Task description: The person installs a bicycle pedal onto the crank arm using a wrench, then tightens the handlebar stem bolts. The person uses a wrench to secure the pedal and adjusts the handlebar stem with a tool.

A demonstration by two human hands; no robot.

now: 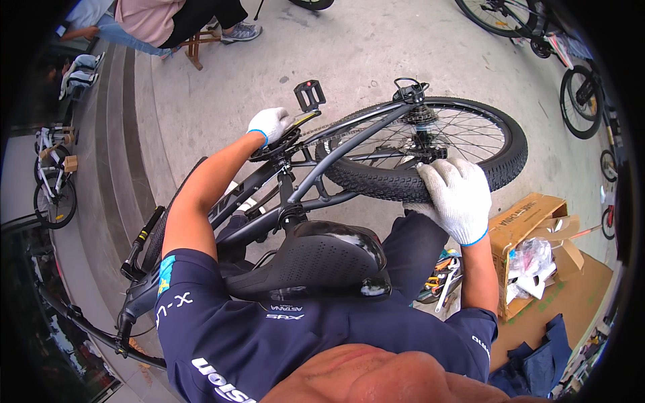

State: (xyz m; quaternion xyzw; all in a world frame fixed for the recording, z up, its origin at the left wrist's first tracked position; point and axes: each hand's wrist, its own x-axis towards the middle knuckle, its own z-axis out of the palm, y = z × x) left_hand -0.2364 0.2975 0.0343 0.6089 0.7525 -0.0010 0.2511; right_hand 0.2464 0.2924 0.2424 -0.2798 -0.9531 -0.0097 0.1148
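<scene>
A dark grey bicycle (366,138) is tilted across in front of me, its black saddle (316,258) close to my chest. My left hand (269,125), in a white knit glove, is closed at the crank arm (306,121), near the chainring; its fingertips are partly hidden. Just beyond it a black pedal (309,95) sticks up. My right hand (457,195), gloved too, grips the knobby rear tire (507,171) on its near side, fingers over the tread. The chain (329,132) runs from the chainring back to the rear sprockets (420,115).
Right of my knee lie hand tools (440,279). An open cardboard box (507,252) with plastic bags stands beside them, near dark cloth (537,359). A seated person (151,20) is at the far left, by steps (124,134). Other bicycles (581,101) stand at the right.
</scene>
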